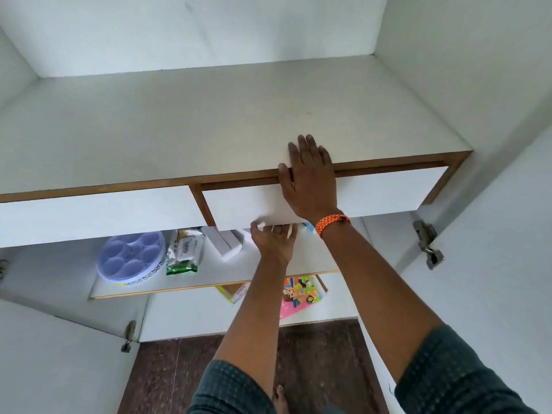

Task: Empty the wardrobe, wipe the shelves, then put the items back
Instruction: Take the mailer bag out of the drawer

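Observation:
The wardrobe's wide upper shelf [209,124] is white and bare. Under it sit two white drawers; the right drawer [245,204] stands slightly out from its brown frame. My right hand [310,180], with an orange band at the wrist, lies flat, its fingers on the shelf's front edge and its palm over the drawer front. My left hand [273,239] reaches up from below, with its fingers curled under the bottom edge of the right drawer front. On the lower shelf [307,258] lie a round purple compartment box [131,258], a green-and-white wipes pack [183,252] and a white box [222,243].
The left drawer [89,216] is closed. A colourful children's book [298,294] lies on the bottom level below the lower shelf. The open right door carries a metal hinge [427,243], and another hinge [129,334] is at the lower left. Dark brown floor [313,369] lies below.

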{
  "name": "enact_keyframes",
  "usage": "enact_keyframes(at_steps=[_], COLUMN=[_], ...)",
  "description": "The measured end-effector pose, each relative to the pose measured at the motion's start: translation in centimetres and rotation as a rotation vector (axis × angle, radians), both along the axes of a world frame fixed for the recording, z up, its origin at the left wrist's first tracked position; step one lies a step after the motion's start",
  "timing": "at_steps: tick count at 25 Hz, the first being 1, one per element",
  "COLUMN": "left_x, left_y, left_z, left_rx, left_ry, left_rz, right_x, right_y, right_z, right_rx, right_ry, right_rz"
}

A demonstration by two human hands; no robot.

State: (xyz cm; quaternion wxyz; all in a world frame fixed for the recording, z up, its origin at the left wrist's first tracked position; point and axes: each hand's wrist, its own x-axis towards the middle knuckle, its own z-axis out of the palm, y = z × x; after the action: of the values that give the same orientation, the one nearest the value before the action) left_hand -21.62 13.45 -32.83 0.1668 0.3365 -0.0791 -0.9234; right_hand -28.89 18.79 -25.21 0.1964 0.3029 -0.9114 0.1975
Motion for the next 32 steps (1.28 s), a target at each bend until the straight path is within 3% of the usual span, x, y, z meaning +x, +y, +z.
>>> enact_keyframes(at_steps=[3, 5, 7, 8, 9, 11, 13, 18, 21, 24, 27, 30, 31, 32], left_x=[2.5, 4.6, 6.9, 8.1, 9.1, 10.9, 13.0, 18.5, 20.6, 21.3, 21.2, 20.7, 20.5, 20.1], left_y=[1.4, 1.5, 0.4, -0.3, -0.9, -0.5, 1.2, 4.3, 6.1, 8.4, 10.0, 9.9, 9.6, 9.2], left_z=[0.7, 1.0, 2.0, 2.5, 3.2, 5.7, 8.0, 9.8, 11.7, 12.8, 12.9, 10.9, 10.0, 9.2], left_rx=[-0.119, -0.465, -0.981, -1.356, -1.716, -2.175, -2.328, -2.311, -2.249, -2.211, -1.879, -1.605, -1.598, -1.61], left_ry=[-0.16, -0.583, -0.875, -0.886, -0.822, -0.686, -0.657, -0.814, -0.942, -1.077, -1.085, -0.957, -0.9, -0.863], left_rz=[0.003, 0.115, 0.486, 0.636, 0.629, 0.276, -0.089, -0.429, -0.843, -1.157, -1.38, -1.304, -1.191, -1.092], right_x=[2.0, 3.8, 5.5, 6.1, 6.9, 8.8, 11.5, 19.1, 22.8, 25.1, 26.0, 24.3, 23.0, 21.5], right_y=[1.4, 2.5, 3.5, 4.1, 4.9, 6.3, 7.6, 11.3, 13.6, 15.4, 16.8, 17.8, 18.3, 19.0], right_z=[-0.8, -1.0, -0.8, -0.4, -0.2, 0.4, 0.9, 1.4, 1.5, 2.2, 4.0, 4.8, 4.0, 3.4], right_rx=[-0.009, -0.003, 0.0, 0.016, 0.031, 0.085, 0.13, 0.216, 0.242, 0.218, 0.426, 0.341, 0.207, 0.048], right_ry=[-0.025, -0.08, -0.051, -0.035, -0.049, -0.078, -0.058, -0.075, -0.093, -0.278, -0.534, -1.06, -1.108, -1.032], right_rz=[-0.001, 0.013, 0.014, 0.022, 0.035, 0.05, 0.034, 0.002, -0.002, -0.05, -0.018, 0.04, 0.016, -0.059])
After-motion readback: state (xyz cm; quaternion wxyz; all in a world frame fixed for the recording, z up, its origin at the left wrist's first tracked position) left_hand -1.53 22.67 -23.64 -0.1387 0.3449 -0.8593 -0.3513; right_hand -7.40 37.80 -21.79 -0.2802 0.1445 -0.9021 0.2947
